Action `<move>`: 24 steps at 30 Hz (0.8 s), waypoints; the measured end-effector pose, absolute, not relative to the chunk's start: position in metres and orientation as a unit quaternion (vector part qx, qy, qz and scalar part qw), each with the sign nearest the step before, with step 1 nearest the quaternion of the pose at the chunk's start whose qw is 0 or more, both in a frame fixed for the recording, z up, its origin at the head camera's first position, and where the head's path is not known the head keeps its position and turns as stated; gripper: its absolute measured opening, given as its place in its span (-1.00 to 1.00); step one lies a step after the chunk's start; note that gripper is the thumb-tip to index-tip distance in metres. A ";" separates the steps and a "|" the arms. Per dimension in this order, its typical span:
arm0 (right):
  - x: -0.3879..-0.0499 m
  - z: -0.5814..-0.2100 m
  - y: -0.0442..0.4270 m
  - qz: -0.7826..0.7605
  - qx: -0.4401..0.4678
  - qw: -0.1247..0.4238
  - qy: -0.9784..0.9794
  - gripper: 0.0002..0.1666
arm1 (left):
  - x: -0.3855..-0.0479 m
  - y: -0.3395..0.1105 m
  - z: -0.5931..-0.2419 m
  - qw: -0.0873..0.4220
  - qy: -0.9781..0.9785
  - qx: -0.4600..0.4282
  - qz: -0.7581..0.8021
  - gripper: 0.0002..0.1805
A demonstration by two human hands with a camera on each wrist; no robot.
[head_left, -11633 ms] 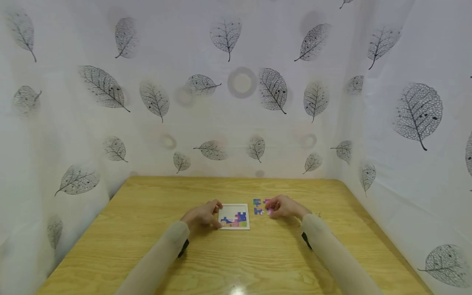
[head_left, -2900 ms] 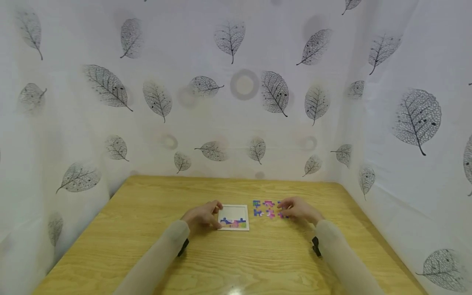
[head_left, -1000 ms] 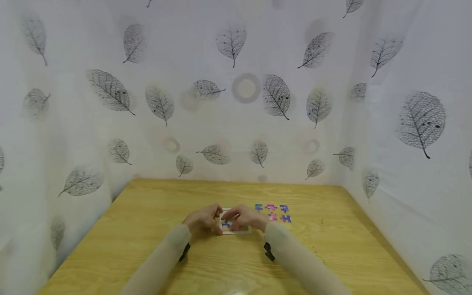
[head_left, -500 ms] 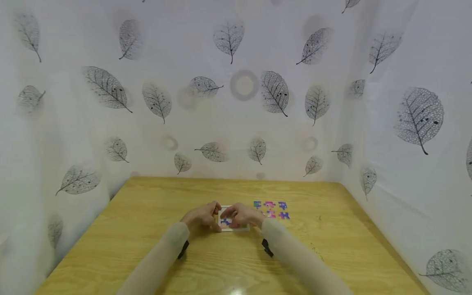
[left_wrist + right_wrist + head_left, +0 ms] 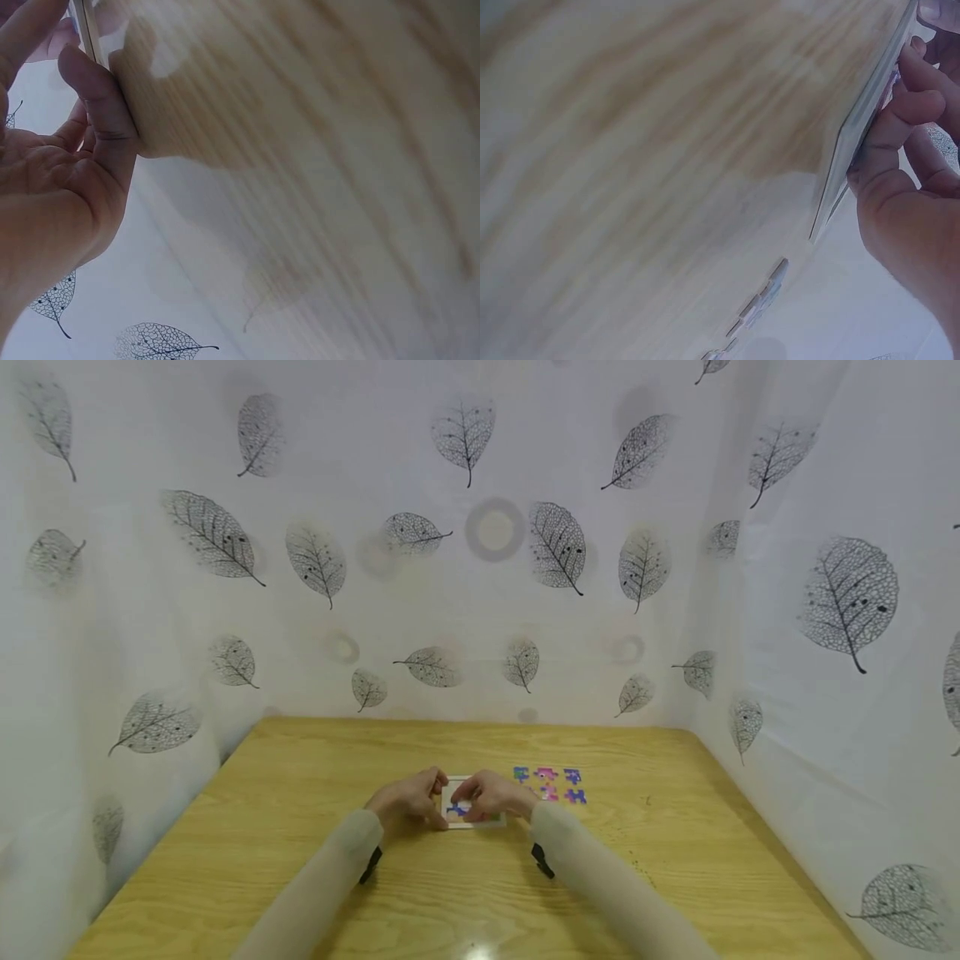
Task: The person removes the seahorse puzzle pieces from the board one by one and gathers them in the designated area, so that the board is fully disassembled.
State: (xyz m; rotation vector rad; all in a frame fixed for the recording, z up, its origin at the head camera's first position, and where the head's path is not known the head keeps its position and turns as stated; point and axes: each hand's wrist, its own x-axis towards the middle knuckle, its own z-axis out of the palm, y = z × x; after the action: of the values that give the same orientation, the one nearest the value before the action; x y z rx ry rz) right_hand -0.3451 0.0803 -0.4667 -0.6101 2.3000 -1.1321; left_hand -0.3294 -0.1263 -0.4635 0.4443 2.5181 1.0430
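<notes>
White-rimmed, the tray (image 5: 480, 827) lies on the table (image 5: 420, 893), partly hidden by the right hand (image 5: 498, 797). That hand was over the loose pieces (image 5: 546, 774) moments ago; now it is at the tray, fingers bent beside a blue piece (image 5: 459, 808). Whether it pinches one, I cannot tell. The left hand (image 5: 408, 795) holds the tray's left edge with finger and thumb, as before. More pieces lie beside the tray, beyond its right side, than in the earliest view, so I judge the picture inside less complete than it was. Yellow wood grain covers the table, glare near its front; white sheeting (image 5: 480, 610) with leaf prints hangs behind and at both sides.
</notes>
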 end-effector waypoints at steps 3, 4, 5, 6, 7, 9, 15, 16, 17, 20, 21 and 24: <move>-0.345 -0.467 0.080 -0.416 -0.227 0.250 0.845 -0.56 | -0.329 -0.126 -0.463 0.190 0.896 0.157 0.370 -0.25; -0.345 -0.467 0.080 -0.418 -0.229 0.248 0.843 -0.57 | -0.329 -0.126 -0.463 0.190 0.895 0.157 0.371 -0.25; -0.345 -0.467 0.080 -0.420 -0.231 0.247 0.842 -0.57 | -0.329 -0.126 -0.463 0.191 0.894 0.157 0.373 -0.25; -0.346 -0.468 0.080 -0.424 -0.233 0.247 0.840 -0.57 | -0.329 -0.126 -0.463 0.191 0.893 0.157 0.375 -0.24; -0.346 -0.468 0.080 -0.428 -0.236 0.247 0.836 -0.57 | -0.329 -0.126 -0.463 0.191 0.893 0.158 0.376 -0.24; -0.347 -0.469 0.081 -0.438 -0.242 0.249 0.829 -0.57 | -0.329 -0.126 -0.463 0.192 0.893 0.158 0.375 -0.24; -0.347 -0.469 0.081 -0.454 -0.250 0.255 0.816 -0.56 | -0.330 -0.126 -0.463 0.194 0.895 0.161 0.367 -0.23; -0.346 -0.469 0.081 -0.456 -0.250 0.256 0.815 -0.55 | -0.331 -0.126 -0.463 0.195 0.895 0.162 0.367 -0.23; -0.346 -0.469 0.082 -0.456 -0.249 0.257 0.815 -0.55 | -0.331 -0.126 -0.464 0.196 0.895 0.162 0.367 -0.23; -0.344 -0.468 0.082 -0.463 -0.240 0.262 0.812 -0.57 | -0.332 -0.127 -0.465 0.195 0.893 0.163 0.371 -0.22; -0.344 -0.468 0.082 -0.466 -0.235 0.264 0.811 -0.59 | -0.332 -0.127 -0.465 0.195 0.893 0.163 0.372 -0.23; -0.344 -0.468 0.082 -0.475 -0.220 0.269 0.809 -0.68 | -0.332 -0.127 -0.466 0.193 0.892 0.162 0.376 -0.23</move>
State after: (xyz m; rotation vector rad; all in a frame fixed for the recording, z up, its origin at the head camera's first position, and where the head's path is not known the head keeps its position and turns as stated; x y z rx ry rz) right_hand -0.3440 0.0820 -0.4684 -0.5937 2.1806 -1.2797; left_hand -0.3324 -0.1266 -0.4655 0.4544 2.5021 1.0544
